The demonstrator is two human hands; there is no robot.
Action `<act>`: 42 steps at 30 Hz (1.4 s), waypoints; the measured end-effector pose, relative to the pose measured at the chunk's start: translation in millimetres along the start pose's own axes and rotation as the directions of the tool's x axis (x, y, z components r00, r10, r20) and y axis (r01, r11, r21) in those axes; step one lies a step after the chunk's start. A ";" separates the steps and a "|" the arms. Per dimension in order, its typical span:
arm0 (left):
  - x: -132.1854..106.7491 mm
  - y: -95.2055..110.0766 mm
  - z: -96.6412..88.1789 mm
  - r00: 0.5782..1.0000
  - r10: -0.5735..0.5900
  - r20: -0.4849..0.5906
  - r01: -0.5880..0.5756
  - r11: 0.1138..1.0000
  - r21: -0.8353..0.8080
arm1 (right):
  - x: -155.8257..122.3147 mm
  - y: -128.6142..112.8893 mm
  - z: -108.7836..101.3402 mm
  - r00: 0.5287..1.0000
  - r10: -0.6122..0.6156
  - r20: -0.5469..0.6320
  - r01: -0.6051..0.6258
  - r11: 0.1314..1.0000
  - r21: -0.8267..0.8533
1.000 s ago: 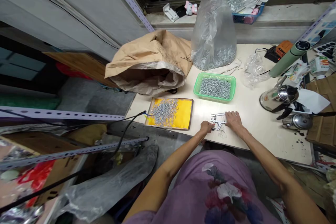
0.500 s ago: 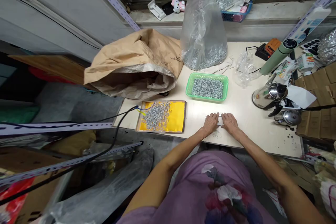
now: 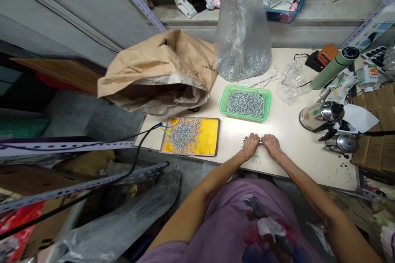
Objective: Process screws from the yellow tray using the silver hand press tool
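Note:
Both my hands are close together over the front of the pale table, fingers bent and closed. Under and past my left hand sticks the end of a small flat metal piece with holes in it. My right hand grips at the other side, where a bit of shiny metal shows between the hands. The fingers hide most of it, so its exact kind is unclear. Left of them lies a yellow-bottomed tray with a heap of small metal pins or screws. Beyond sits a green basket full of similar parts.
A large brown paper sack gapes at the back left. Next to it stands a clear plastic bag of metal parts. On the right are a green flask, a glass pot and a metal pot. A black cable crosses the left side.
My hands have drawn closer together, and the metal piece between them has shifted or turned, its holed end now showing left of my left hand. The view has moved slightly.

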State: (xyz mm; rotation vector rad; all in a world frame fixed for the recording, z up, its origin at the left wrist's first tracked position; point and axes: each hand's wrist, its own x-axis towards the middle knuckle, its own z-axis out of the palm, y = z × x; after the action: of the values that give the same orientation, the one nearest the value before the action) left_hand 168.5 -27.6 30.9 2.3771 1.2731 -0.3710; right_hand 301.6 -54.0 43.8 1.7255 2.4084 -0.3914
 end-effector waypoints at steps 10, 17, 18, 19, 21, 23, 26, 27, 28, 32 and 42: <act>-57.3 -7.3 51.5 0.954 0.212 -0.211 -0.214 0.977 0.015 | -7.2 1.8 -5.1 0.999 -0.002 -0.034 0.003 1.000 0.018; -67.9 -16.0 56.6 0.930 0.302 -0.208 -0.322 0.944 -0.067 | 33.1 14.2 -26.8 1.000 -0.021 0.018 0.022 0.996 -0.087; -69.8 -15.4 55.9 0.929 0.309 -0.205 -0.331 0.940 -0.083 | 35.2 10.3 -29.7 1.000 -0.020 0.011 0.021 0.995 -0.101; -72.6 -14.9 55.7 0.927 0.315 -0.203 -0.340 0.935 -0.102 | 35.9 4.0 -31.5 0.999 -0.042 0.008 0.042 0.993 -0.109; -81.1 -16.3 56.8 0.926 0.305 -0.225 -0.344 0.925 -0.163 | 34.5 -14.5 -30.9 0.985 -0.172 0.019 0.173 0.980 -0.100; -93.5 -24.6 58.7 0.926 0.244 -0.287 -0.316 0.918 -0.239 | 32.4 -36.7 -24.4 0.930 -0.364 0.051 0.367 0.928 -0.068; -117.0 -55.4 57.8 0.925 0.124 -0.360 -0.238 0.927 -0.291 | 33.5 -65.2 -7.3 0.840 -0.537 0.074 0.541 0.838 -0.064; -125.2 -70.1 55.3 0.924 0.090 -0.371 -0.207 0.934 -0.289 | 35.0 -71.9 -1.2 0.827 -0.558 0.074 0.562 0.823 -0.078; -133.0 -86.1 51.5 0.924 0.043 -0.381 -0.162 0.944 -0.287 | 36.8 -77.0 4.5 0.820 -0.568 0.070 0.572 0.815 -0.093; -152.5 -149.8 27.0 0.838 -0.363 -0.407 0.239 0.915 -0.324 | 39.7 -84.1 16.9 0.827 -0.559 0.053 0.561 0.823 -0.090; -117.9 -212.1 -26.6 0.624 -0.750 -0.218 0.670 0.657 -0.345 | 71.1 -55.9 -87.3 0.810 -0.008 -0.586 0.241 0.916 0.321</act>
State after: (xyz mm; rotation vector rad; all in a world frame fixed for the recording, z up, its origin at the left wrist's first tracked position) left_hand -72.4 4.4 54.0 1.6650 2.2934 -0.0020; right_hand 228.1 19.4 114.4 2.0930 3.0597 -0.4266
